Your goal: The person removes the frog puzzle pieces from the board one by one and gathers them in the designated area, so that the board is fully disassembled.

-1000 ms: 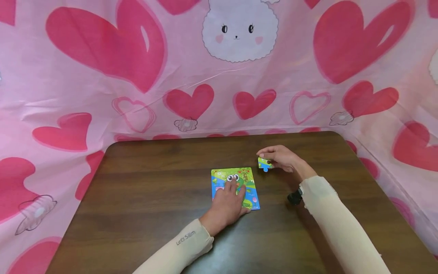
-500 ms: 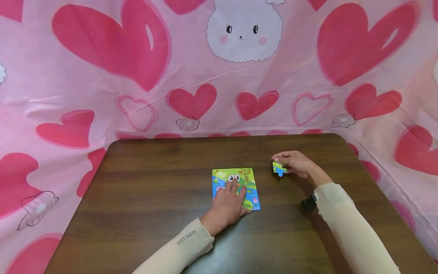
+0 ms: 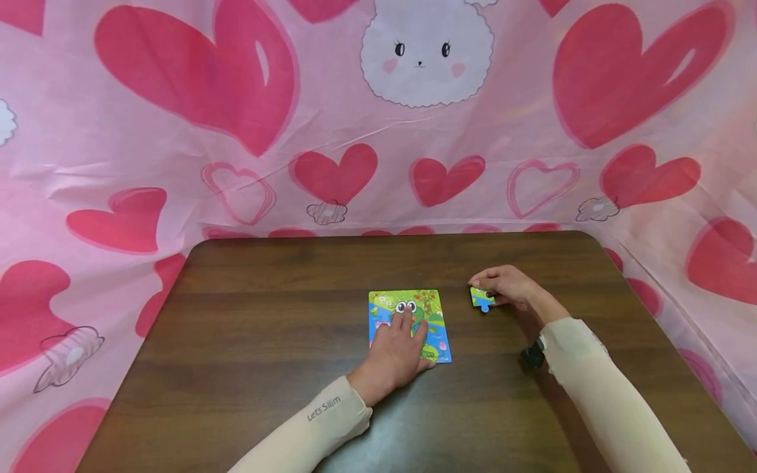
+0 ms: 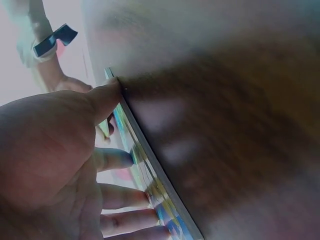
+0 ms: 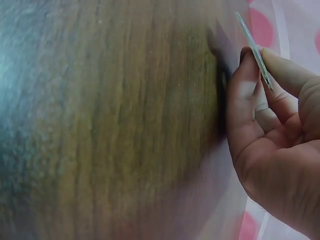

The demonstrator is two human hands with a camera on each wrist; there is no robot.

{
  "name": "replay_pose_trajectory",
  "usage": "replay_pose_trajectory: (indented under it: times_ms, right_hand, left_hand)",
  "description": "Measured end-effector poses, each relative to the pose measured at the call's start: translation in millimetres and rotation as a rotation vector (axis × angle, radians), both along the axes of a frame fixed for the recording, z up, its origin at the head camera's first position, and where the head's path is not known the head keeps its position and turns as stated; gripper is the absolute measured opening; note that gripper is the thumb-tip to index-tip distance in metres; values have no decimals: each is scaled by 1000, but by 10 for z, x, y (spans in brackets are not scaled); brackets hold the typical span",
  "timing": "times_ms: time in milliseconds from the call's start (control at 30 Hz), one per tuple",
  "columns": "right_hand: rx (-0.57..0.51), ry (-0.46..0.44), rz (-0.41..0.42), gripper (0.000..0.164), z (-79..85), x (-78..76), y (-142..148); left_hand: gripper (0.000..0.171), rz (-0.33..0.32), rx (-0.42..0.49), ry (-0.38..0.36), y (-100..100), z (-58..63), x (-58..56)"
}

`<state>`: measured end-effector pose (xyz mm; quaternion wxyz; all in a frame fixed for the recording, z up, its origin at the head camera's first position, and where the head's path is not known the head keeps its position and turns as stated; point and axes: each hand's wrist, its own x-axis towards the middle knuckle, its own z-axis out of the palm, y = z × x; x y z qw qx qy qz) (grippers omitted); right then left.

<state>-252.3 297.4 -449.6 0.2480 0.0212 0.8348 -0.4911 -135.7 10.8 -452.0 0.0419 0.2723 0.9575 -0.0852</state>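
Note:
A square frog puzzle (image 3: 436,323) lies flat on the brown wooden table (image 3: 284,341). My left hand (image 3: 395,353) rests on it with fingers spread, covering part of the frog; in the left wrist view the thumb touches the near edge of the puzzle board (image 4: 159,181). To the right of the puzzle, my right hand (image 3: 513,286) pinches a small green and blue puzzle piece (image 3: 480,298) between thumb and fingers. Seen edge-on in the right wrist view, this puzzle piece (image 5: 253,49) is held just off the tabletop.
Behind and beside the table hangs a pink cloth (image 3: 367,125) printed with hearts and a white fluffy animal. The table's far edge (image 3: 390,236) runs along it. A black strap device (image 3: 533,355) sits on the right wrist.
My right hand has carried the puzzle piece to the right, away from the puzzle, then slightly lower. The left hand has stayed on the puzzle.

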Motion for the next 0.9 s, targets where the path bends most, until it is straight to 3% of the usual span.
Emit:
replay_pose_trajectory:
  times_ms: [333,900]
  right_hand:
    - [135,44,2,33,28,-13,-80]
    - [171,73,1,30,132,0,-73]
  left_hand:
    - [77,-9,-18,26,-1,16,10]
    - [78,-13,-40,35,-8,-13,11]
